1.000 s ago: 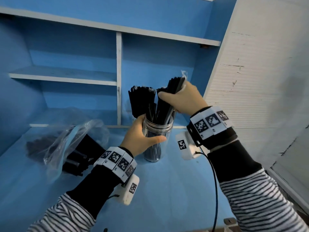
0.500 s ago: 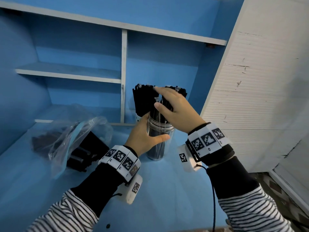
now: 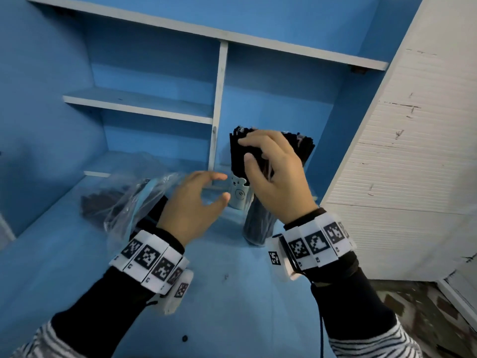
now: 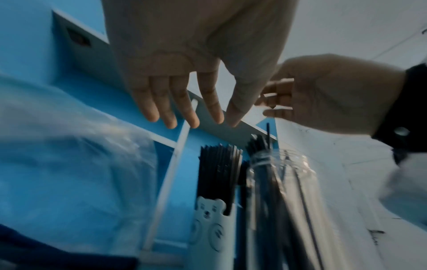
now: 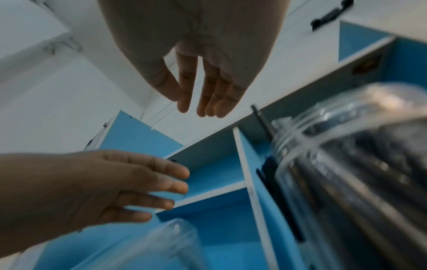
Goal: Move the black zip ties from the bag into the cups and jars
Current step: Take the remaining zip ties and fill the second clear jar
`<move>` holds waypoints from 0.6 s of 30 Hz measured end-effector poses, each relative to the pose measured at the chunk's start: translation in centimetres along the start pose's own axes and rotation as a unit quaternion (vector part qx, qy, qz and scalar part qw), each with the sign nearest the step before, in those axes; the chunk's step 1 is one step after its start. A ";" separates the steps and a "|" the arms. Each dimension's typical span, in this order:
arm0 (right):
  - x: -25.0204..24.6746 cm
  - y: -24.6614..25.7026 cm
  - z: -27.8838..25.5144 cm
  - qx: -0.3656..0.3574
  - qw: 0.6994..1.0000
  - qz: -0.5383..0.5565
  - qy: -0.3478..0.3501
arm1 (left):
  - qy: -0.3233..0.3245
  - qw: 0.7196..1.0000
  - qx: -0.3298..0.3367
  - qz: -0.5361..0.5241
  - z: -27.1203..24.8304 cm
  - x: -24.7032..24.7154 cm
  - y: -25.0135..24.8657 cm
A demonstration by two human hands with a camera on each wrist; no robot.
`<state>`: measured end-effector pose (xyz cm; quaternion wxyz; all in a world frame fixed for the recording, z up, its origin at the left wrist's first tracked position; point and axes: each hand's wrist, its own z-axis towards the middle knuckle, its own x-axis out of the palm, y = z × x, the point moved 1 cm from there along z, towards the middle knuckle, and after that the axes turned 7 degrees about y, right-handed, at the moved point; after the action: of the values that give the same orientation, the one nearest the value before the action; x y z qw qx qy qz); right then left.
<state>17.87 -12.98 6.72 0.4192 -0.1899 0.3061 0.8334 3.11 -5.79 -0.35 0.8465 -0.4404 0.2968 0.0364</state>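
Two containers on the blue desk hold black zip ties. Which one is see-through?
The clear plastic jar, standing nearest the right hand. The other, a pale blue cup with a bear face, is opaque.

Home-like storage nook: blue built-in shelves (image 3: 139, 105), blue counter (image 3: 232, 306), scuffed white cabinet door (image 3: 413, 164).

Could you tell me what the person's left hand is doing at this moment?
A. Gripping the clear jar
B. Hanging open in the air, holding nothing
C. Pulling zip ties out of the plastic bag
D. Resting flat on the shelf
B: the left hand hangs with spread fingers between the plastic bag and the bear-print cup, clear of the clear jar; the left wrist view shows its fingers holding nothing.
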 end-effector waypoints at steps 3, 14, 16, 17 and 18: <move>3.3 0.4 -0.6 0.013 0.996 0.077 0.043 | -0.043 0.997 0.021 0.066 -0.7 -3.8 1.1; 14.7 0.1 0.0 0.163 0.881 0.038 0.443 | 0.126 0.982 -0.103 0.099 -1.7 -10.1 7.5; 15.9 -0.2 0.3 0.153 0.865 0.012 0.478 | 0.124 0.982 -0.109 0.093 -1.9 -10.1 8.1; 16.5 -0.3 0.5 0.152 0.861 0.002 0.485 | 0.120 0.983 -0.111 0.089 -2.0 -10.1 8.4; 16.9 -0.5 0.6 0.154 0.859 -0.009 0.489 | 0.111 0.984 -0.114 0.080 -2.0 -10.1 8.5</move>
<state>8.51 -2.50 -2.72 0.2467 -0.5087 0.5943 0.5720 -8.87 -0.12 -2.02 0.7471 -0.5098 0.4172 0.0887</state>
